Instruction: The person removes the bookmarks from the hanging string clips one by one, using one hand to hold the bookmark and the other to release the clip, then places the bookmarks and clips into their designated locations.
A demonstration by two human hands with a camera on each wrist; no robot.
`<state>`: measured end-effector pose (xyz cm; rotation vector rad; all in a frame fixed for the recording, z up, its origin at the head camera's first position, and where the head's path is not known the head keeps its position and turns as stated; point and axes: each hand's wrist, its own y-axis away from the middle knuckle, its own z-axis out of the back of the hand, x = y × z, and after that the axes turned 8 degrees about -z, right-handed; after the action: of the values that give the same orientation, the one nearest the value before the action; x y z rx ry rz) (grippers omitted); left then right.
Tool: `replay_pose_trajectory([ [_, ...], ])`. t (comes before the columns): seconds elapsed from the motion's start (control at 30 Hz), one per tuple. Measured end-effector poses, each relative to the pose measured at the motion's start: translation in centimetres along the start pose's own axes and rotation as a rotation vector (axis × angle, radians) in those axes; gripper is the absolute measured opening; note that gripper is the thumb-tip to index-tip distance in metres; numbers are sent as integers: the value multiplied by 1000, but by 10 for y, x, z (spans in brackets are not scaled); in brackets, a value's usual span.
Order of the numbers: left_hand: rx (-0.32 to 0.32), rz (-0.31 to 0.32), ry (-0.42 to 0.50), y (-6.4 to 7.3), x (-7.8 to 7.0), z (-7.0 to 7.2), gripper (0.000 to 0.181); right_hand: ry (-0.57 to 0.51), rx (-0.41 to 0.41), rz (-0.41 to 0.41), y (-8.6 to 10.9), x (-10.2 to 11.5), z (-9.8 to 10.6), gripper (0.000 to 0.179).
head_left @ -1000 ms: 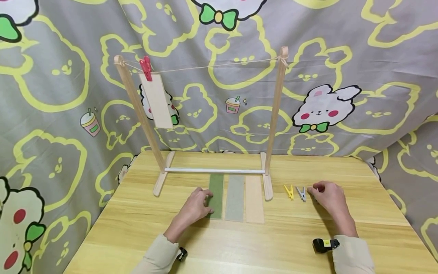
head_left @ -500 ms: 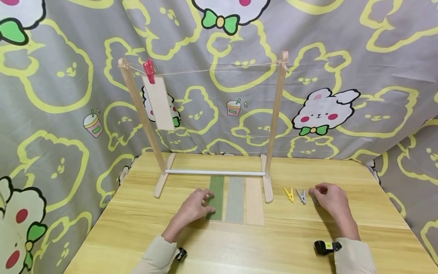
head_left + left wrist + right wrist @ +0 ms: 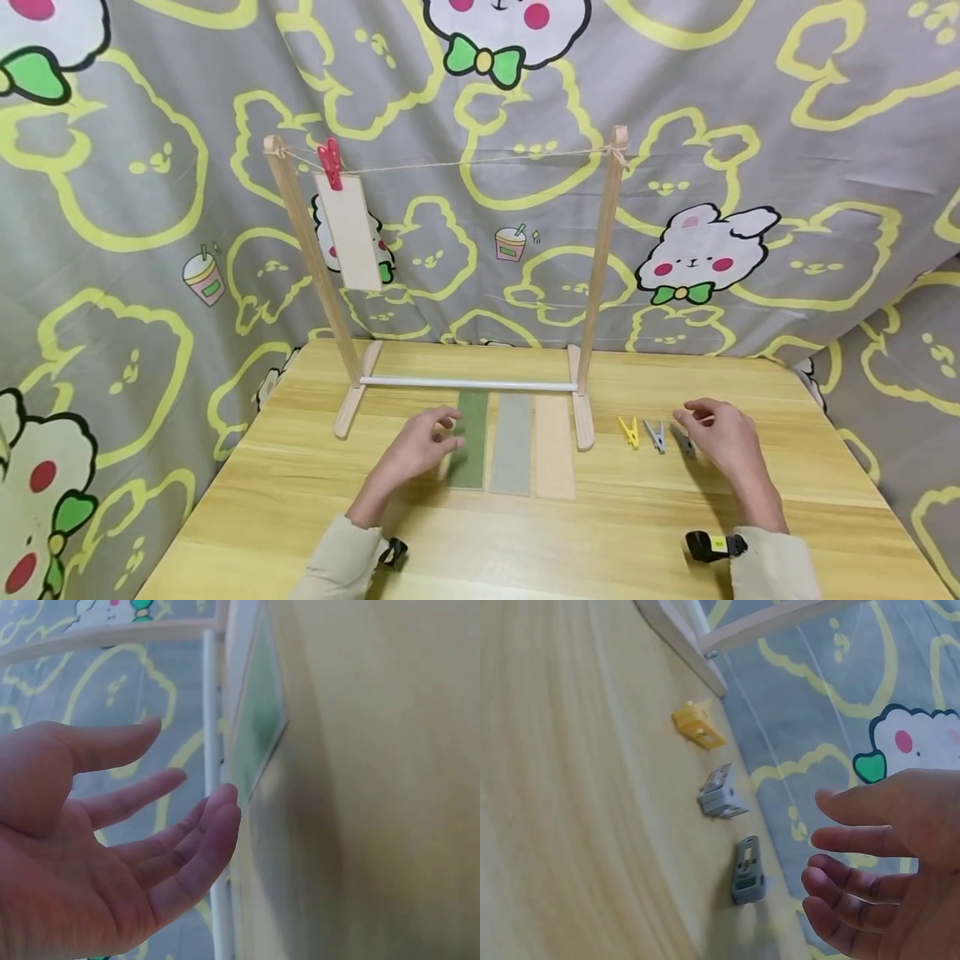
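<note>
My left hand (image 3: 416,443) hovers at the left edge of a green strip (image 3: 471,454), its fingers loosely bent and apart; the left wrist view shows nothing between them. A grey strip (image 3: 512,446) and a beige strip (image 3: 553,450) lie beside the green one. On the right, my right hand (image 3: 726,437) hangs with relaxed fingers beside a dark grey clothespin (image 3: 748,871), holding nothing. A light grey clothespin (image 3: 721,796) and a yellow clothespin (image 3: 697,725) lie in a row with it. A red clothespin (image 3: 330,164) holds a cream strip (image 3: 351,237) on the string (image 3: 465,162).
A wooden frame with a left post (image 3: 315,258), a right post (image 3: 602,267) and a white bottom rod (image 3: 465,383) stands toward the back of the table (image 3: 510,550). Its feet flank the strips. A patterned curtain (image 3: 825,167) hangs close behind.
My left hand has drawn slightly left, away from the green strip. My right fingers have come off the dark grey clothespin, which now shows more fully. The head view has tilted up slightly.
</note>
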<state>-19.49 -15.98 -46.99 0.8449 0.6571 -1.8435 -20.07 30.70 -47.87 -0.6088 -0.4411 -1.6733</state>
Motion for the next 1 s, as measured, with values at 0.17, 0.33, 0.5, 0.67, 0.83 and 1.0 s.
replay_pose_trajectory([
  [0.17, -27, -24, 74, -2, -2, 7, 39, -8, -21, 14, 3, 5, 3, 44],
  [0.33, -88, -18, 100, -5, -2, 13, 34, -15, -28, 21, 6, 11, 7, 45],
  [0.5, -141, -53, 108, -12, -5, 21, 32, -11, -59, 42, 7, 16, 8, 43],
  [0.67, -145, -114, 129, -21, -7, 23, 32, -4, -90, 65, 8, 18, 8, 39],
  [0.83, -155, -137, 162, -21, -6, 24, 32, -18, -110, 97, 10, 21, 6, 37],
  [1.0, -215, -137, 175, -18, -5, 30, 30, -47, -128, 149, 9, 26, 3, 35],
])
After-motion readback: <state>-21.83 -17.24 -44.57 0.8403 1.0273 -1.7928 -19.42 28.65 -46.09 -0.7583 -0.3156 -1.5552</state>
